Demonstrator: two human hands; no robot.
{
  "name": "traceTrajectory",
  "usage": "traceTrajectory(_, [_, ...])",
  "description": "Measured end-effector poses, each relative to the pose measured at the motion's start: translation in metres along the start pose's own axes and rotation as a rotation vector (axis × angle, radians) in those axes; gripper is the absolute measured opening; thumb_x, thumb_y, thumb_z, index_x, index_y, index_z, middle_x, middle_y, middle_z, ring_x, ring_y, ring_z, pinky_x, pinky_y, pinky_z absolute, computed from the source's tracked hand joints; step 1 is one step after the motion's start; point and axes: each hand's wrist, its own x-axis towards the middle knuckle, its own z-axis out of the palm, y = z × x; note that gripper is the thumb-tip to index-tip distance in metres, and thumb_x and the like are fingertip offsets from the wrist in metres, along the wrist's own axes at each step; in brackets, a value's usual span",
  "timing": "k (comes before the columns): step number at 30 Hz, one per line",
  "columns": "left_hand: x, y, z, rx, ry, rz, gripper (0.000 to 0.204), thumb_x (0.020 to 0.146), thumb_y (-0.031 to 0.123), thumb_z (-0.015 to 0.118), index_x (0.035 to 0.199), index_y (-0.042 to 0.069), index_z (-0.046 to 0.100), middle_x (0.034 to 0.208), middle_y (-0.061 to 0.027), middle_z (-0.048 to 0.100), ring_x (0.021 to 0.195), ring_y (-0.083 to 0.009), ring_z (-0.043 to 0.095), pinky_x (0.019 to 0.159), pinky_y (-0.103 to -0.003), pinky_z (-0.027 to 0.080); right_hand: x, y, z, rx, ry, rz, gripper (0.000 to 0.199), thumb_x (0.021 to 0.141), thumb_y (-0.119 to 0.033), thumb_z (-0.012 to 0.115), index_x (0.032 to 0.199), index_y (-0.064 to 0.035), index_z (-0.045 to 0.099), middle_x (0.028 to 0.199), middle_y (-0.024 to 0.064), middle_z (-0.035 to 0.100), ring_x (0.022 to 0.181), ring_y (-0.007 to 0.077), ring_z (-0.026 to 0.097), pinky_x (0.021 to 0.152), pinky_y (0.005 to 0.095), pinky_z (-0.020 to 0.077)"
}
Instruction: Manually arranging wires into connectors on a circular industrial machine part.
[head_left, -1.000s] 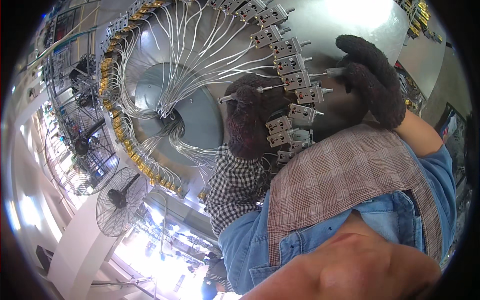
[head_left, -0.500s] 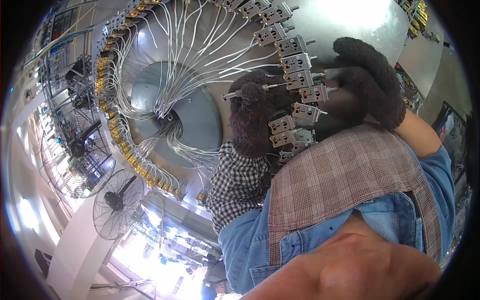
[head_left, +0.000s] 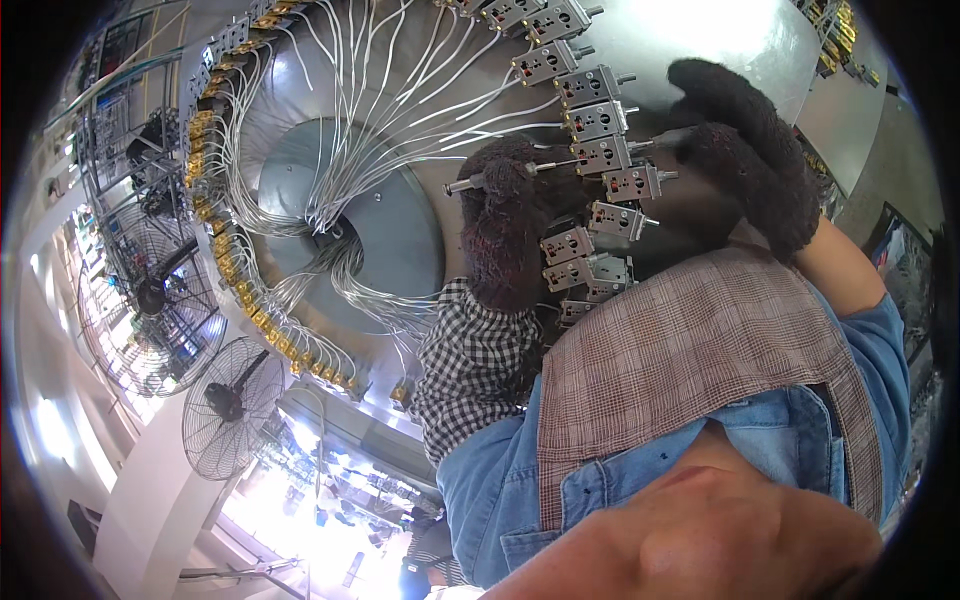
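Observation:
My left hand [head_left: 503, 225], in a dark knitted glove, is closed around a slim metal screwdriver [head_left: 468, 185]. Its thin shaft points right, and the tip meets the side of a small metal switch box [head_left: 603, 155] in a curved row. On the box's other side is my right hand [head_left: 750, 165], gloved alike. Its lower fingertips close on the box's protruding shaft [head_left: 655, 144], while its upper fingers stretch out above, apart from the box. White wires [head_left: 470, 145] run from the middle of a round metal table [head_left: 425, 235] towards the boxes.
A grey disc [head_left: 400, 240] with a central hole bundles the wires. Brass-coloured parts [head_left: 235, 275] line the table's left rim. More metal boxes [head_left: 615, 222] lie close to my apron. Beyond the table stand two caged fans [head_left: 232, 400], and brass parts [head_left: 838, 40] sit at upper right.
The row of boxes has shifted very slightly right in view. My right hand's upper fingers have lifted a little. The screwdriver stays in my left hand, against the same box.

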Motion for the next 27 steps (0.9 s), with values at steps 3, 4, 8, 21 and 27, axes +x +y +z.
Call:
traceTrajectory(3, [-0.001,0.003,0.011,0.074,0.068,-0.045,0.031,0.096,0.028,0.046,0.118,0.005,0.045,0.11,-0.0206,0.056,0.094,-0.0328,0.061,0.076,-0.044,0.054,0.0,0.012,-0.002,-0.192,-0.019,-0.171,0.055,0.077,-0.003,0.065,0.128,-0.0098,0.045,0.116,0.015,0.057,0.097,0.0267,0.06,0.075,0.0345,0.0536])
traceTrajectory(4, [-0.001,0.002,0.01,0.075,0.068,-0.046,0.031,0.096,0.028,0.046,0.118,0.005,0.045,0.11,-0.0206,0.056,0.094,-0.0328,0.061,0.076,-0.044,0.054,0.004,0.015,-0.002,-0.384,0.029,-0.404,0.05,0.078,-0.002,0.064,0.125,-0.0077,0.048,0.115,0.0145,0.058,0.096,0.0249,0.061,0.075,0.0335,0.0537])
traceTrajectory(8, [0.0,-0.002,0.002,0.106,0.007,0.028,0.032,0.097,0.028,0.045,0.119,0.005,0.043,0.109,-0.0205,0.056,0.092,-0.0323,0.062,0.074,-0.043,0.055,0.004,0.003,0.004,0.175,0.051,0.04,0.038,0.08,-0.001,0.061,0.117,-0.0024,0.054,0.113,0.0125,0.059,0.085,0.018,0.062,0.066,0.0287,0.0536])
traceTrajectory(21, [0.002,-0.004,-0.002,0.134,-0.047,0.069,0.032,0.097,0.023,0.044,0.12,0.002,0.045,0.111,-0.0222,0.057,0.097,-0.0345,0.061,0.078,-0.046,0.055,0.003,0.019,0.012,-0.037,0.126,-0.133,0.035,0.082,-0.002,0.059,0.116,-0.0032,0.054,0.106,0.0105,0.06,0.059,0.009,0.055,0.045,0.0225,0.0436])
traceTrajectory(27, [0.004,-0.003,-0.003,0.191,-0.057,0.052,0.04,0.095,0.032,0.047,0.118,-0.001,0.046,0.109,-0.0222,0.058,0.095,-0.0326,0.062,0.077,-0.042,0.055,0.005,-0.009,0.004,-0.171,0.1,-0.096,0.031,0.092,-0.018,0.052,0.12,-0.0069,0.055,0.102,0.0098,0.061,0.065,0.0103,0.056,0.052,0.0226,0.0466])
